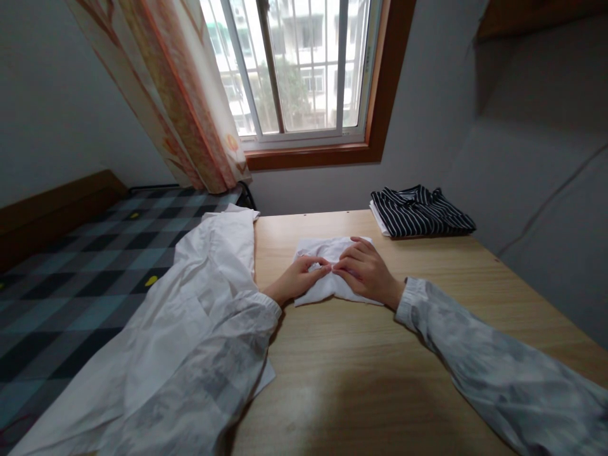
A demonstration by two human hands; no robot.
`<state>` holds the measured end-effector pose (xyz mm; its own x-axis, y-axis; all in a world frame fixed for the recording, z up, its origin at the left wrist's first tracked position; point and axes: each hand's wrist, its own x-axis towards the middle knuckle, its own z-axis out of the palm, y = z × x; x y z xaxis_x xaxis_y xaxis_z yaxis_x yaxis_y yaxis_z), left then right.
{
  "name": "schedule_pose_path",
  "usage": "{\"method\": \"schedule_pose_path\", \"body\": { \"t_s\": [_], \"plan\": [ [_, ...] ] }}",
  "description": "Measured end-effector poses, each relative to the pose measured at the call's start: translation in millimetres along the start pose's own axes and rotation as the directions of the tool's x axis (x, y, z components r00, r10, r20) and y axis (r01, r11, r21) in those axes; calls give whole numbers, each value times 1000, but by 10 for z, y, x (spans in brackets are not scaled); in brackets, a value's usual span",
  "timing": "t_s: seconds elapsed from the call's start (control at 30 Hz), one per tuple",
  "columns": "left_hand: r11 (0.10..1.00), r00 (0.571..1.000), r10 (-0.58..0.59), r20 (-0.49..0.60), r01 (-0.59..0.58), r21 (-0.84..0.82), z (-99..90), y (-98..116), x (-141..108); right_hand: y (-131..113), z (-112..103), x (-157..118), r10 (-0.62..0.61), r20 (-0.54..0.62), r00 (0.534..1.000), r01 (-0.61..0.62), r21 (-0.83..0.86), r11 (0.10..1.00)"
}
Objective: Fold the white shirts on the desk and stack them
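A small white cloth (327, 288) lies partly bunched on the light wooden table (361, 354), under both hands. My left hand (303, 277) comes in from the left, its thumb and fingers pinched on the middle of the cloth. From the right, my right hand (363, 269) bends over the cloth, thumb and index finger pinching it close to the left fingertips. The fingertips of both hands nearly touch. A fold of cloth between them is mostly hidden by the fingers.
A large white garment (190, 304) drapes over the table's left edge, beside a bed with a checked cover (109, 253). Folded striped black clothing (420, 212) sits at the back right. Behind the table are a window (304, 69) and a curtain (175, 82).
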<state>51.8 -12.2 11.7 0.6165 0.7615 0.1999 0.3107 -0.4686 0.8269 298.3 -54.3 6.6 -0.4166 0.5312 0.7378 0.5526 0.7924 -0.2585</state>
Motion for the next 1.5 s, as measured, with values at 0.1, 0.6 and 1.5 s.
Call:
{"method": "schedule_pose_path", "body": {
  "t_s": [0.1, 0.6, 1.5],
  "plan": [
    [1000, 1000, -11, 1, 11, 14, 3, 6, 5, 13, -5, -7, -24, 5, 1000, 24, -1, 1000],
    [996, 997, 51, -55, -47, 76, 73, 103, -1, -35, 8, -6, -74, 71, 995, 77, -44, 996],
    [993, 965, 98, -243, -79, 85, 150, 146, -30, -175, 82, -5, 11, 22, 1000, -9, -82, 997]
  ]
}}
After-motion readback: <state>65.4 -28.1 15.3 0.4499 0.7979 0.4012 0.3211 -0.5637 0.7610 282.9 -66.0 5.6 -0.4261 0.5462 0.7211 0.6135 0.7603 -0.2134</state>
